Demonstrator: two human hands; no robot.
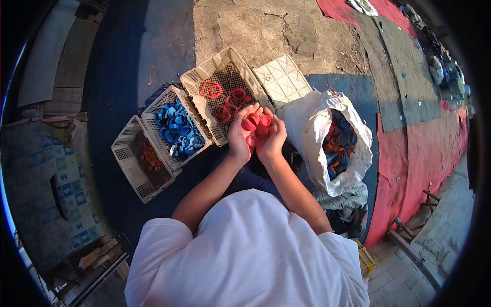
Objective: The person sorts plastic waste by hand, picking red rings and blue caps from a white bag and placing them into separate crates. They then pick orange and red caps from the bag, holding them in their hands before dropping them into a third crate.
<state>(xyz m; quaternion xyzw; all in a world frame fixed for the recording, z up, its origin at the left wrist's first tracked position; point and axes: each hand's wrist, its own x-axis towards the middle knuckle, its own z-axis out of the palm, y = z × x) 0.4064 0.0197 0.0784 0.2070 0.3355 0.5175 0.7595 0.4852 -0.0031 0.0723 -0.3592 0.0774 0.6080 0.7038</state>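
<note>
My left hand [239, 134] and my right hand [273, 137] are cupped side by side, holding several red caps [262, 129] between them. Both are over the near right corner of a beige crate [191, 77] with red rings and caps [239, 95] inside. Left of it, a second crate [149, 113] holds a heap of blue caps [179, 125]. A third crate [120, 145], farther left, has small orange caps [151, 157] at its bottom. On my right stands an open white sack [307, 118] full of mixed orange, blue and dark caps [338, 146].
A white ribbed crate or panel [284, 79] lies beyond the sack. Dark cloth bags [353, 217] and a yellow crate [365, 258] are at my right side. Red mats [396, 179] cover the floor farther right, and bags [445, 71] are piled at the upper right.
</note>
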